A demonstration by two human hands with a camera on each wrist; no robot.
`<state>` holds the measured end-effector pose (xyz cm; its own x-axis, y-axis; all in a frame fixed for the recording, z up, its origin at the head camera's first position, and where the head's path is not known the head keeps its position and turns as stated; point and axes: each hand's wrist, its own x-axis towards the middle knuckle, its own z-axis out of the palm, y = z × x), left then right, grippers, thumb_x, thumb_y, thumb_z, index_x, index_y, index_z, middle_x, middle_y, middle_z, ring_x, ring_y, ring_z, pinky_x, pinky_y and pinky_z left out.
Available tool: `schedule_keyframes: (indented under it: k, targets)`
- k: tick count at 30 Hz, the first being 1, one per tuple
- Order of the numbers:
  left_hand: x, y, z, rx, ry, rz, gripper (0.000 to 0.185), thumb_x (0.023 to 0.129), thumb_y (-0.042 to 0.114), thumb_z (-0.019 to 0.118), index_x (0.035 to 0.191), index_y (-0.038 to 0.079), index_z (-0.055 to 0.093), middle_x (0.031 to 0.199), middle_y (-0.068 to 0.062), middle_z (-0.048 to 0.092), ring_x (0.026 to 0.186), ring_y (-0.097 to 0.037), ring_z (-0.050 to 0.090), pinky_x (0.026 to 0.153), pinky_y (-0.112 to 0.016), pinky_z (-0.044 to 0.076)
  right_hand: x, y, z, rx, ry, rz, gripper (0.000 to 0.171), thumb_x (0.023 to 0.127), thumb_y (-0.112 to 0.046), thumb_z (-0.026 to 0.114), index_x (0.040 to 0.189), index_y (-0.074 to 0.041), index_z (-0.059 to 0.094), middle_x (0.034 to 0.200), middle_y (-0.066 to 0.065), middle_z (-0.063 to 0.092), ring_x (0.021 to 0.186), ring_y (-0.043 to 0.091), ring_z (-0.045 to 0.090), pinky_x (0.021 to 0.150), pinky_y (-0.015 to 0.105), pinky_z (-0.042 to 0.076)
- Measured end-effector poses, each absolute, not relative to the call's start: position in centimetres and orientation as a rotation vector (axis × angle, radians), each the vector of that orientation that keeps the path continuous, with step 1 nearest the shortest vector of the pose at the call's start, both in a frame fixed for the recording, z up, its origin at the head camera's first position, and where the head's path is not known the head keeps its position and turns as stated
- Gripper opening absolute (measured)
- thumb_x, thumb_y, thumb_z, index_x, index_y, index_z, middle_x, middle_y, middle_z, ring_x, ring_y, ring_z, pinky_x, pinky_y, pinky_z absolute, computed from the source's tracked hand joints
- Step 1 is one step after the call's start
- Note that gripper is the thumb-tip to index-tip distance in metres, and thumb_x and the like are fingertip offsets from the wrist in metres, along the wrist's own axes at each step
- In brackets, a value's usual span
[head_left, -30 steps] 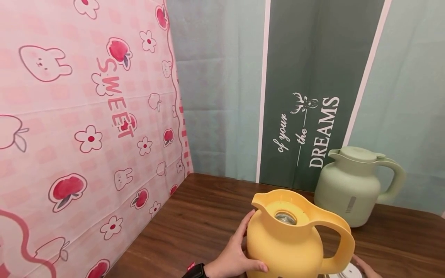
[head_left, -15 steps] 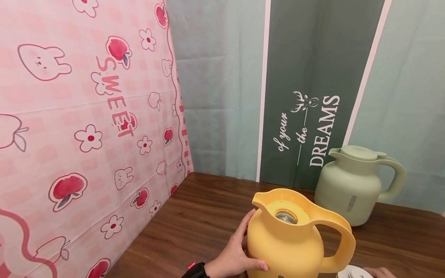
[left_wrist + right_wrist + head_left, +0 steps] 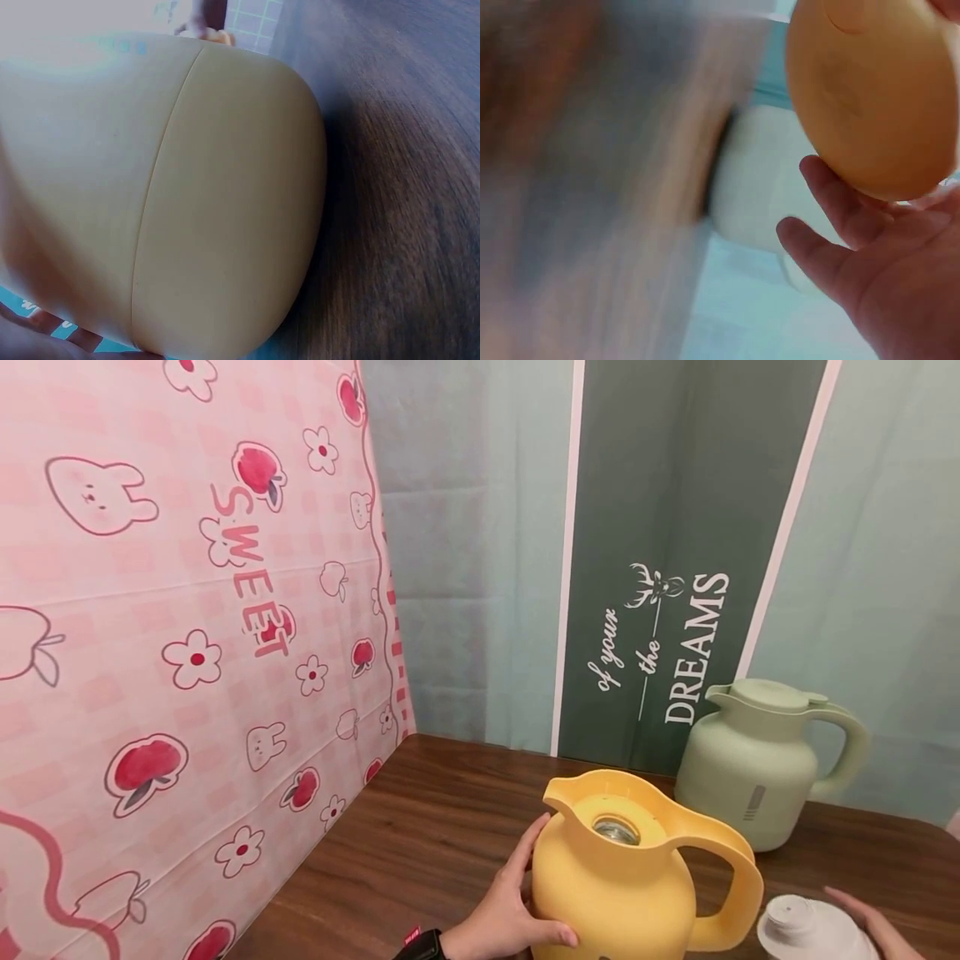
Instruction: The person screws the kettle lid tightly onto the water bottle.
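A yellow insulated jug point(image 3: 611, 881) stands on the table with its lid off, showing the round glass-like mouth inside its collar. My left hand point(image 3: 517, 902) grips its left side, thumb across the front and fingers round the back; in the left wrist view the jug's lower body point(image 3: 232, 195) fills much of the picture. To the right of the jug handle, my right hand point(image 3: 873, 922) holds the jug lid point(image 3: 817, 935) with its white stopper side up. The right wrist view shows the lid's smooth yellow top point(image 3: 870, 97) against the fingers point(image 3: 832, 187).
A pale green jug point(image 3: 750, 772) with its lid on stands behind, at the back right. Dark wooden table point(image 3: 420, 827) lies around the yellow jug. A pink printed cloth point(image 3: 180, 710) hangs on the left, and a blue-green cloth point(image 3: 480, 568) hangs at the back.
My right hand has carried the lid out from behind the yellow jug's handle, rightward and up, tilting it so more of the white stopper shows. The left hand and jug have stayed put.
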<state>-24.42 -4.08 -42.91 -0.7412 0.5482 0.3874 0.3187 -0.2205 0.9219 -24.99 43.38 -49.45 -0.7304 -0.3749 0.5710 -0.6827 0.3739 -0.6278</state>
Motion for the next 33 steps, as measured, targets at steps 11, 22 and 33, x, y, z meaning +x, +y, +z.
schedule_keyframes:
  k: [11, 22, 33]
  targets:
    - [-24.3, -4.2, -42.8, 1.048, 1.839, 2.091, 0.101, 0.076, 0.036, 0.079, 0.152, 0.034, 0.012, 0.134, -0.007, 0.035, 0.113, -0.022, 0.055, 0.087, -0.03, 0.048, -22.0, 37.1, -39.2, 0.26, -2.141, 1.02, 0.111, 0.049, 0.022, 0.081, 0.144, -0.015, 0.036, 0.103, -0.026, 0.047, 0.085, -0.015, 0.047, 0.063, 0.003, 0.037]
    - [-24.4, -4.2, -43.1, 1.04, 1.826, 2.088, 0.104, 0.076, 0.036, 0.079, 0.153, 0.027, 0.01, 0.133, -0.008, 0.037, 0.111, -0.022, 0.056, 0.087, -0.03, 0.048, -22.6, 32.1, -28.2, 0.656, -2.073, 1.045, 0.108, 0.053, 0.031, 0.073, 0.144, -0.003, 0.028, 0.122, -0.011, 0.053, 0.105, -0.002, 0.051, 0.082, 0.006, 0.037]
    - [-24.5, -4.3, -43.1, 1.063, 1.839, 2.089, 0.105, 0.076, 0.036, 0.08, 0.153, 0.028, 0.009, 0.132, -0.009, 0.037, 0.109, -0.022, 0.057, 0.085, -0.03, 0.049, -23.2, 26.5, -22.6, 1.006, -2.15, 0.943, 0.106, 0.052, 0.02, 0.083, 0.141, 0.0, 0.029, 0.125, 0.004, 0.054, 0.106, 0.006, 0.054, 0.089, 0.009, 0.039]
